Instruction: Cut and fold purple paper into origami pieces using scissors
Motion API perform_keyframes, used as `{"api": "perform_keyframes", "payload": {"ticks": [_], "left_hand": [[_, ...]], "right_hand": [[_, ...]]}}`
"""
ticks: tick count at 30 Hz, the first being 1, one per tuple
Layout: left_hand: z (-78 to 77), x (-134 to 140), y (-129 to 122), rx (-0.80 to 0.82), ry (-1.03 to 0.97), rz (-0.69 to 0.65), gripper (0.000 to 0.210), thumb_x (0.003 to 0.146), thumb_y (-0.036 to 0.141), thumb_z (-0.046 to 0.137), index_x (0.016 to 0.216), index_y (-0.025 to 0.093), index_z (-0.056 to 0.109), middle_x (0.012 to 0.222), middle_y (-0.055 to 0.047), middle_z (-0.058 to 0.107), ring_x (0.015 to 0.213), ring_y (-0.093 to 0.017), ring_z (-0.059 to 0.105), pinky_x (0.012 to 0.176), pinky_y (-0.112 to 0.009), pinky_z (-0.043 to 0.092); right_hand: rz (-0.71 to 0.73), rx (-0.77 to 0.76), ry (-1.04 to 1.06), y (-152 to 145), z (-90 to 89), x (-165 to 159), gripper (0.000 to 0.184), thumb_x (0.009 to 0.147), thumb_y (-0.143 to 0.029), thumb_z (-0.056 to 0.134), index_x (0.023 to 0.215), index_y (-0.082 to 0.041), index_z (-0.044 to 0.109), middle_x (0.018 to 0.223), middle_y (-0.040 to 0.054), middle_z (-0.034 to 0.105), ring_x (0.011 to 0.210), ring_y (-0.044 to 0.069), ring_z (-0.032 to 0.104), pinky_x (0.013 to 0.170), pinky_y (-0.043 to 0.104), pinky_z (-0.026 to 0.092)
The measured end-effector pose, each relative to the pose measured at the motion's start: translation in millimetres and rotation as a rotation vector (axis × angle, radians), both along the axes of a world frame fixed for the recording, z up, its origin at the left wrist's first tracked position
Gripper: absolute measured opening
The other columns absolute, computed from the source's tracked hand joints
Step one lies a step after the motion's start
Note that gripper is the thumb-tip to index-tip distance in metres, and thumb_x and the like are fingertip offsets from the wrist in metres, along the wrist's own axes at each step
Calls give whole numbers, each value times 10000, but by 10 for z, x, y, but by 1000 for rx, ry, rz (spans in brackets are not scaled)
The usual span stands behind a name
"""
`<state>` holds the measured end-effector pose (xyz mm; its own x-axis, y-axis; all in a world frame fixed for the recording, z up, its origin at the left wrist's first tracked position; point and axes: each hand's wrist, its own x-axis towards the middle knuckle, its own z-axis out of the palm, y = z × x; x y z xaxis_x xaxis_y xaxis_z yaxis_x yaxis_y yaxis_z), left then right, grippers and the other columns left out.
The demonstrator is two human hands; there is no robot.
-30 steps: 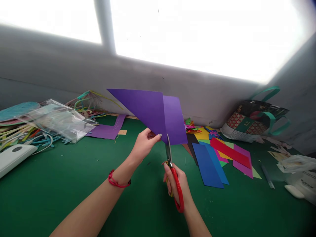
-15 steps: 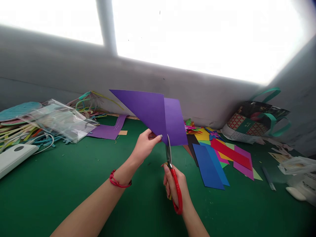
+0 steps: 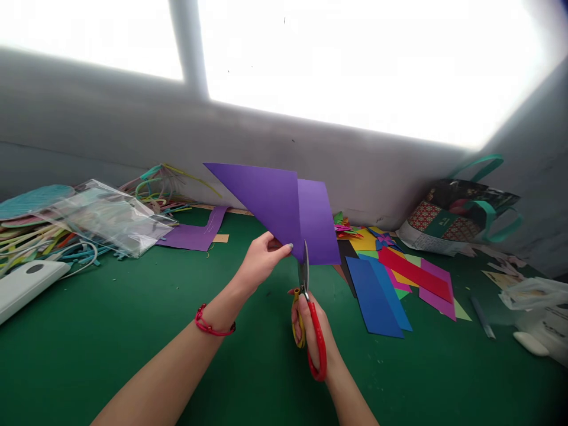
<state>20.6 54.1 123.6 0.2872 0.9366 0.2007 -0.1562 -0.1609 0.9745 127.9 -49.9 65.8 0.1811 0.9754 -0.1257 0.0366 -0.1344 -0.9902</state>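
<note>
A purple sheet of paper (image 3: 270,198), folded into a triangle with a strip extending at the right, is held up above the table. Pinching its lower edge between thumb and fingers is my left hand (image 3: 261,260), with a red cord bracelet on the wrist. My right hand (image 3: 319,331) grips a pair of scissors (image 3: 318,349) with red and yellow handles. The blades point upward at the paper's lower edge, beside the fold line and close to my left thumb. They appear slightly parted.
Coloured paper sheets (image 3: 373,296) lie to the right, near a patterned bag (image 3: 444,219) and a pen (image 3: 482,318). Left are a purple offcut (image 3: 195,236), a clear plastic sleeve (image 3: 115,216), pipe cleaners (image 3: 80,242) and a white device (image 3: 31,284). A wall stands behind the green table (image 3: 248,367).
The scissors' handles have spread, with the yellow loop swinging left and the blades parting a little. The purple paper has shifted slightly right and down.
</note>
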Motion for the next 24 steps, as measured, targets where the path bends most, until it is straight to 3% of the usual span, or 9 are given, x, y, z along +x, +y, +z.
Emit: {"api": "perform_keyframes", "payload": {"ticks": [9,17,24], "left_hand": [[-34,46,-16,15,42,-19,200,722,259,583,898,164,597,878,-48,655,842,-194,600,772,-326,481],[-42,40,-12,10,56,-17,195,726,262,583,893,162,595,876,-48,655,835,-191,602,777,-329,477],[-21,43,-17,7,59,-17,177,725,245,586,878,158,596,876,-45,659,830,-182,603,765,-307,478]], "right_hand": [[-11,16,-16,-29,45,12,489,813,-596,329,978,-178,523,556,-39,458,335,56,332,320,181,341],[-44,-10,-45,-46,101,-28,480,815,-590,336,950,-176,537,488,-65,384,315,55,317,300,173,327],[2,-1,-47,-48,-5,24,434,831,-561,340,956,-189,527,491,-72,370,304,52,317,279,169,324]]}}
